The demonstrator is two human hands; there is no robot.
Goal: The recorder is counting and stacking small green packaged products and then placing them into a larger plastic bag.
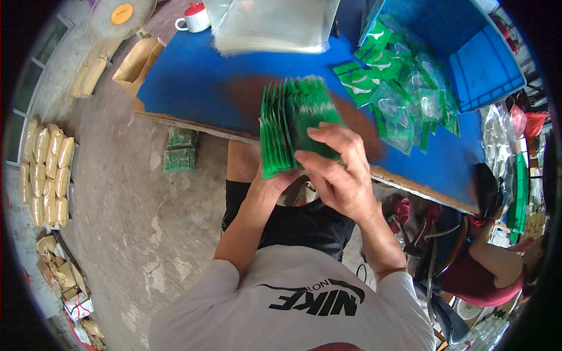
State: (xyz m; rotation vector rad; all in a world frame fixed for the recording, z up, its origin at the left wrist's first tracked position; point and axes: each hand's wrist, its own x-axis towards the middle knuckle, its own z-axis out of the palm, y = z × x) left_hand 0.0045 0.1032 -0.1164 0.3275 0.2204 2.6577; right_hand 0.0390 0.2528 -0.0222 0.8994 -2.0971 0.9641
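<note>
A thick stack of flat green plastic packets (304, 105) is held up over the near edge of the blue table. My left hand (278, 182) grips it from below; most of its fingers are hidden behind the packets. On the left side the packets fan apart at their edges. My right hand (345, 169) is closed on the stack's right side, its fingers bent against the front packet. Past it, a loose heap of green and clear packets (404, 88) with white pieces inside lies on the table.
A blue crate (486, 70) lies tipped behind the heap. Clear plastic bags (275, 29) and a red-lidded white mug (196, 17) are at the table's (193, 82) far side. Green bundles (180, 149) are on the floor. A person (486, 269) sits at right.
</note>
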